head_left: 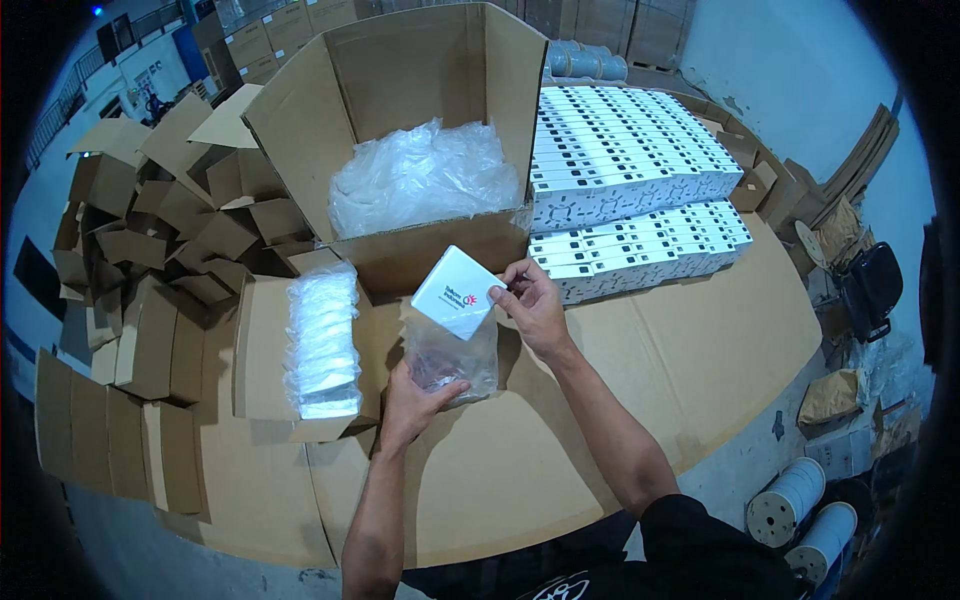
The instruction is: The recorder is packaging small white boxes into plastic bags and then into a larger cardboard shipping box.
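Above the cardboard-covered table I hold a white square device (456, 293) with a small red mark. Its right corner is pinched between the fingers of my right hand (533, 308). Its lower corner sits at the mouth of a clear plastic bag (455, 358), which my left hand (418, 402) grips from below. Whether the device is passing in or out of the bag cannot be told. To the left of my left hand, an open carton (270, 345) holds a row of white items wrapped in clear plastic (325, 345).
Behind my hands stands a large open carton (430, 60) heaped with clear plastic bags (425, 175). Stacked white boxes (635, 150) fill the back right of the table (640, 370). Opened cartons (170, 220) pile up at left. Cable spools (787, 502) stand on the floor at right.
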{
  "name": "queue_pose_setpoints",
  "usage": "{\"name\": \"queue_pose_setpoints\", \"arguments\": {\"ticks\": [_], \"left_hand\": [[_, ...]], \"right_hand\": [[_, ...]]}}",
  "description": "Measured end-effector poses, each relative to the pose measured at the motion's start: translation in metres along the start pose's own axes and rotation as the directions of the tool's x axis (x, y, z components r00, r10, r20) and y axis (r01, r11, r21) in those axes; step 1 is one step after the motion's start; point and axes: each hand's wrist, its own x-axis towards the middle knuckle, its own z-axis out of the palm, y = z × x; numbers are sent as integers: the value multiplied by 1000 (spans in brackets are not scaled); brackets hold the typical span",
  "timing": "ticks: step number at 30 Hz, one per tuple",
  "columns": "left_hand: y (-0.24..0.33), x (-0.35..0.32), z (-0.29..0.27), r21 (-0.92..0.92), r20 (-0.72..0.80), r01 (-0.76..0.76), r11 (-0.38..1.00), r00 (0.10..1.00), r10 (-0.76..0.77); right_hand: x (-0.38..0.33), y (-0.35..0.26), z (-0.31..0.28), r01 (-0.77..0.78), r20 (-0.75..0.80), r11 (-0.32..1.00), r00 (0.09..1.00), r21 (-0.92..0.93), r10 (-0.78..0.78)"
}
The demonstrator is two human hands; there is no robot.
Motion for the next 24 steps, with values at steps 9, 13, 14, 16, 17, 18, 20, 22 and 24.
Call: {"name": "queue_pose_setpoints", "arguments": {"ticks": [9, 13, 14, 16, 17, 18, 20, 22, 24], "left_hand": [[-11, 2, -1, 37, -43, -79, 996, 996, 81], [-3, 1, 4, 42, -49, -77, 996, 996, 79], [-4, 0, 4, 44, -52, -77, 996, 996, 79], [-7, 0, 3, 76, -48, -126, 989, 990, 130], [-7, 1, 4, 77, -47, -126, 989, 990, 130], [-6, 2, 6, -90, -55, -56, 994, 997, 51], [-11, 6, 4, -251, -53, 13, 968, 998, -27], [-28, 16, -1, -203, -78, -48, 978, 996, 33], [-30, 24, 2, -162, -71, -79, 984, 995, 68]], "right_hand": [[-1, -2, -1, -32, 139, 998, 989, -55, 39], [-2, 1, -4, -83, 178, 995, 980, -52, 91], [-2, 0, -2, -80, 188, 995, 978, -59, 90], [-2, 1, 0, -76, 200, 995, 976, -59, 86], [-2, 1, -1, -72, 210, 995, 974, -63, 83], [-1, 1, -2, -70, 208, 996, 975, -62, 82], [0, 1, -2, -52, 250, 996, 966, -73, 69], [0, 4, -1, -58, 263, 995, 962, -79, 77], [-1, 5, -2, -67, 276, 994, 957, -88, 89]]}}
